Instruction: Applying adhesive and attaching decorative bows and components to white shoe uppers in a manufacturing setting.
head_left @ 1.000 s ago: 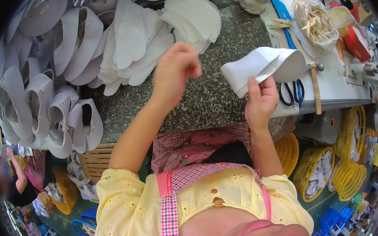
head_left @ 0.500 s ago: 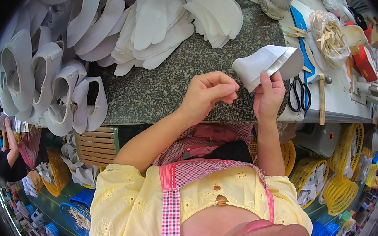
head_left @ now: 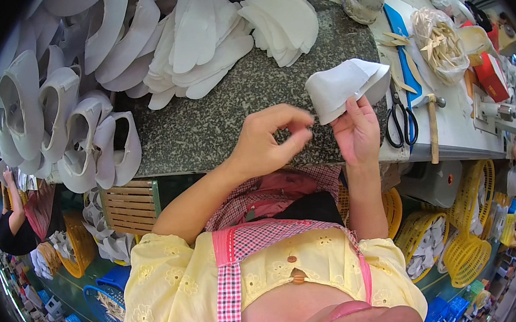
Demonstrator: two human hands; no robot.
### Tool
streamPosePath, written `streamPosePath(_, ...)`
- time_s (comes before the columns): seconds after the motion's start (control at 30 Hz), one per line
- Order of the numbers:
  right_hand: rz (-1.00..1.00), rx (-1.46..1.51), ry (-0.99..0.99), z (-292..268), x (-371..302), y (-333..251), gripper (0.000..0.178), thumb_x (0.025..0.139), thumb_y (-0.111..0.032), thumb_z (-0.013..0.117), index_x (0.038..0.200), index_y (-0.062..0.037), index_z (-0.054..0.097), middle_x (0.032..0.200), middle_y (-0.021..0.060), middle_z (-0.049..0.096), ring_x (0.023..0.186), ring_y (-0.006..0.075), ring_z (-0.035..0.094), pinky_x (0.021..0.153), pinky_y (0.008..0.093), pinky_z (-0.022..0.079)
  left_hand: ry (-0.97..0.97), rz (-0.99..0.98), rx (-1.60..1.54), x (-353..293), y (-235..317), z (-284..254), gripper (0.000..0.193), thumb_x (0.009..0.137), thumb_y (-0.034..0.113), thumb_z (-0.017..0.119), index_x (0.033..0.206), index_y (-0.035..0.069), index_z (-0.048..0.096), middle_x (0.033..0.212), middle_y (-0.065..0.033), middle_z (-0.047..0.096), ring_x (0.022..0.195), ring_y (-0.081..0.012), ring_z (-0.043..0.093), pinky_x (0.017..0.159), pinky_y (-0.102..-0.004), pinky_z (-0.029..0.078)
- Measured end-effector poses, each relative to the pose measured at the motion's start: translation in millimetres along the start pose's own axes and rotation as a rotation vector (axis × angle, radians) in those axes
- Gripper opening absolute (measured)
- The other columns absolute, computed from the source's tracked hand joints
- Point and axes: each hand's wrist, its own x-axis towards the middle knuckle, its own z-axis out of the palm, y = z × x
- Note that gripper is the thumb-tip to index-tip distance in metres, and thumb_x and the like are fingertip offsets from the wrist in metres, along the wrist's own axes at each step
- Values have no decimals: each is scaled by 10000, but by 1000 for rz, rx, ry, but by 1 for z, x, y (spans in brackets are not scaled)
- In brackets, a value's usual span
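A white shoe upper point(head_left: 337, 91) is held just above the dark speckled stone slab point(head_left: 217, 127). My right hand point(head_left: 357, 129) grips its lower edge between thumb and fingers, and the rounded end points left. My left hand point(head_left: 271, 138) is near its left side, apart from it, with fingers curled toward the thumb. The fingertips are blurred, and I cannot make out what they hold, if anything. White shoe uppers point(head_left: 57, 112) stand at the slab's left end. Stacks of flat white shoe-shaped pieces point(head_left: 199, 36) and curved white pieces point(head_left: 282, 22) lie along the far side.
To the right are black-handled scissors point(head_left: 398, 124), a hammer point(head_left: 434, 128), a blue strip point(head_left: 405, 47), a bag of pale pointed pieces point(head_left: 439, 44) and a red box point(head_left: 491, 76). Yellow baskets point(head_left: 424, 241) stand below the table. A person's arm point(head_left: 17, 206) shows at far left.
My left hand's thumb and forefinger have moved slightly apart at the tips, and the hand has shifted. My right hand has tilted the shoe upper a little. The whole view has shifted slightly.
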Motion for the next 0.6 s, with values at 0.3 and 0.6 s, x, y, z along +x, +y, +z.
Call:
streamPosePath(0.3,-13,-49,-88,1,-7,3,380,867,-96,461,1212,17,349,1174,146,478,1083,255,495,888,416,428,-416,296,297,6,0,-9,182,638,149,678,699,44,543,671,-91,516,606,-254,492,545,-347,400)
streamPosePath(0.6,-138,-110,-92,7,-9,18,408,875,-145,482,1207,37,332,1127,134,496,1003,213,528,811,320,466,148,369,455,24,-18,12,457,558,225,753,945,53,584,894,-91,517,811,-266,490,684,-351,437)
